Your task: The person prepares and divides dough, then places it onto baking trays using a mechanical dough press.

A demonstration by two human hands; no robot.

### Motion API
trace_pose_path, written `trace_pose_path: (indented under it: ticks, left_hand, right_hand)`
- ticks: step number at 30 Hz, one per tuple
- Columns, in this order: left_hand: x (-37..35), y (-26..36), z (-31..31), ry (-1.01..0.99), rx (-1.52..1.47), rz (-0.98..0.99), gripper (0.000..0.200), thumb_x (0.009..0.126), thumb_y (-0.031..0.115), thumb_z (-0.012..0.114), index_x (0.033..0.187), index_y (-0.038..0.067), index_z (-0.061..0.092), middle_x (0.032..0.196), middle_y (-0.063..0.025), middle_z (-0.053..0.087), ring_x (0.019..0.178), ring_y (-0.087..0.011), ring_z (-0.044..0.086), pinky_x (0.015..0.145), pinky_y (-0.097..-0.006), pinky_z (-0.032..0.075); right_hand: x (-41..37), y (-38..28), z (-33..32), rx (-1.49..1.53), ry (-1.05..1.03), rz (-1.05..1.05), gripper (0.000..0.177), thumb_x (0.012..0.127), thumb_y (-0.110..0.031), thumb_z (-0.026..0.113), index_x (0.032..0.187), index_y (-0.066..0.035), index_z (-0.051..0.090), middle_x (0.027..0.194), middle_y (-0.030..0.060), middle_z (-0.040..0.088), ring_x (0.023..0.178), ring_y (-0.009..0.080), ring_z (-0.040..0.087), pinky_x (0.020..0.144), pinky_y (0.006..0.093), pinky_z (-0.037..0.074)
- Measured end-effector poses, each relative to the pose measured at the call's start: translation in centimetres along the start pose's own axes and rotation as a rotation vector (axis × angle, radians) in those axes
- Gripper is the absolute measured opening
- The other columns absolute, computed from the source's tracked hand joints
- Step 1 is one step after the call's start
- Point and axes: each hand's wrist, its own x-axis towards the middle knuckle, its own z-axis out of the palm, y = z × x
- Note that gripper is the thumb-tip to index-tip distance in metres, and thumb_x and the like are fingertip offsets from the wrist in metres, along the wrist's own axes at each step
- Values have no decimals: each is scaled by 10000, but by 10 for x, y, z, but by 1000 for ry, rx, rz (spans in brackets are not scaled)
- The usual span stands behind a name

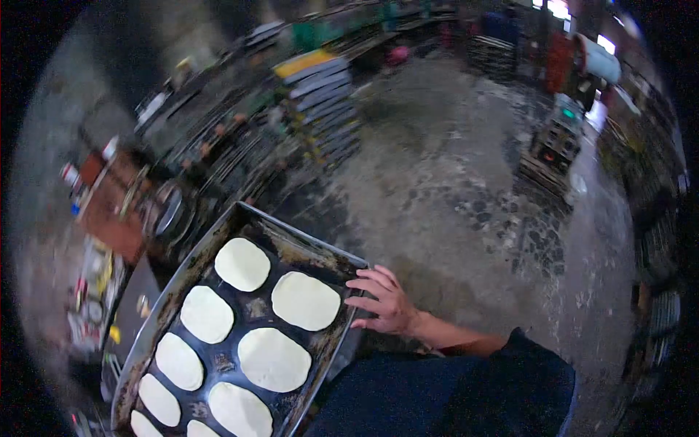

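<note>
A dark, worn metal tray (256, 309) with raised edges lies tilted across the lower left of the head view. Several flat, pale dough rounds rest on it in two rows, one of them (306, 301) near the far right corner. My right hand (384, 300) is at the tray's right edge near that corner, its fingers spread and bent over the rim. The bottom of the view cuts off the near end of the tray. My left hand does not show.
A stack of trays (324, 109) stands on the concrete floor (437, 167) ahead. At the left is a reddish-brown table (113, 211) with small items. A machine with a green light (559, 138) stands at the right. Racks line the far right.
</note>
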Motion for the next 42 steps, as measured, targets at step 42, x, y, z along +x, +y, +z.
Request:
trace_pose_path:
  ticks: [42]
  left_hand:
    - [267,-67,-291,-575,-194,-117,604,928,497,512,1336,52,481,1170,-198,553,975,-313,575,850,-469,475]
  right_hand:
    - [-537,-341,334,-114,-436,1887,566,887,-475,532,1228,-28,600,1240,222,599,1158,403,551,1007,475,422]
